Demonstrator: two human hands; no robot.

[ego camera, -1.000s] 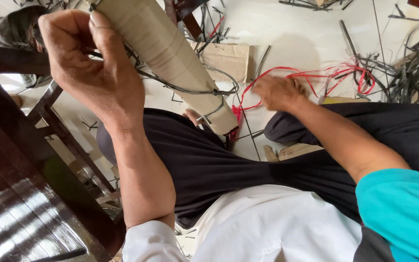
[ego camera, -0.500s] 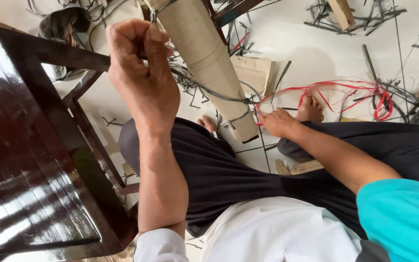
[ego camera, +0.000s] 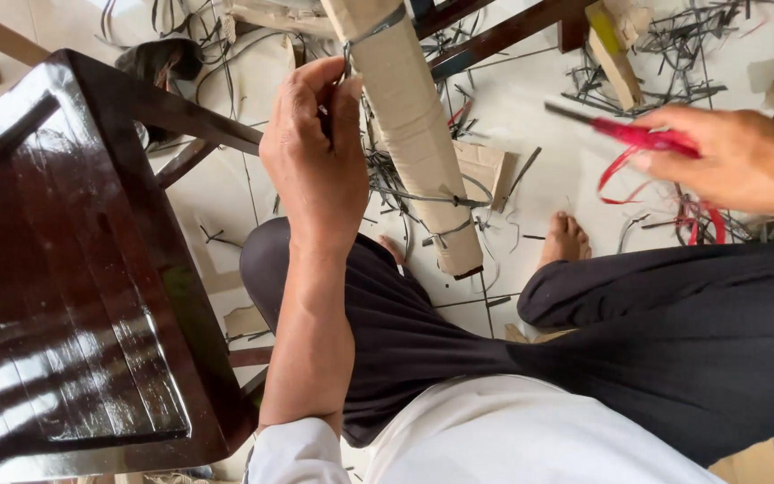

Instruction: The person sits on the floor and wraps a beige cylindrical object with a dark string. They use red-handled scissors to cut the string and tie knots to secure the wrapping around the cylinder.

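My left hand (ego camera: 320,152) pinches the grey strap at the top of the cardboard-wrapped furniture leg (ego camera: 414,125), two lower straps remain tied, while my right hand (ego camera: 745,161) grips a red-handled cutter (ego camera: 629,133), raised clear.

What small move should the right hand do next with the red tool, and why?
Probably bring the red tool over to the grey strap at the left hand. The right hand holds the tool out to the side, away from the cardboard-wrapped leg, while the left hand pinches the strap against the wrapping. The tool looks blurred, so its kind is unclear.
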